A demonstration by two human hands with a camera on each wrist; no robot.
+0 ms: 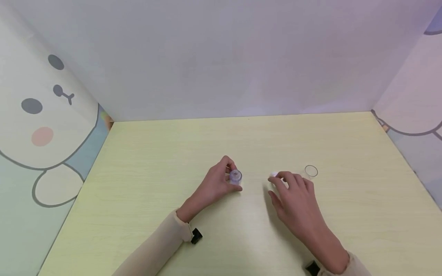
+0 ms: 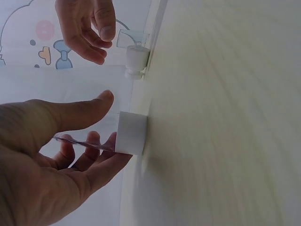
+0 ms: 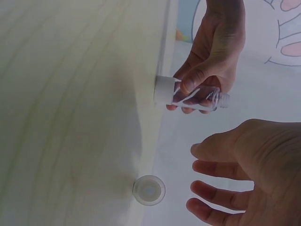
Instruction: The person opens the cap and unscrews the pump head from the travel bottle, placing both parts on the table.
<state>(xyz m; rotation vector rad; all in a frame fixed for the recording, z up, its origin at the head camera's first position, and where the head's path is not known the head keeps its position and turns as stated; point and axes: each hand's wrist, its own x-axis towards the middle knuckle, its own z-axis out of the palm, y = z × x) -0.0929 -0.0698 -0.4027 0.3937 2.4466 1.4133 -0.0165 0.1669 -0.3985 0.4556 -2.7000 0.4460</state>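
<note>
My left hand [image 1: 217,180] holds a small clear bottle [image 1: 236,177], its thumb on the near side and its fingers on the far side. The bottle stands upright on its white base [image 2: 131,133], and its threaded neck [image 3: 223,100] is uncovered. To the right, my right hand [image 1: 297,199] hovers with loosely bent fingers and nothing between them. Just past its fingertips a small white part [image 2: 137,58] lies on the table, mostly hidden by the hand in the head view. In the right wrist view a round, pale end face [image 3: 149,190] shows below the hand.
A clear, round-rimmed cap [image 1: 311,171] stands on the table right of my right hand. The pale wood table [image 1: 155,161] ends at a plain wall [image 1: 221,61] behind. Side panels with cartoon prints [image 1: 41,136] flank it.
</note>
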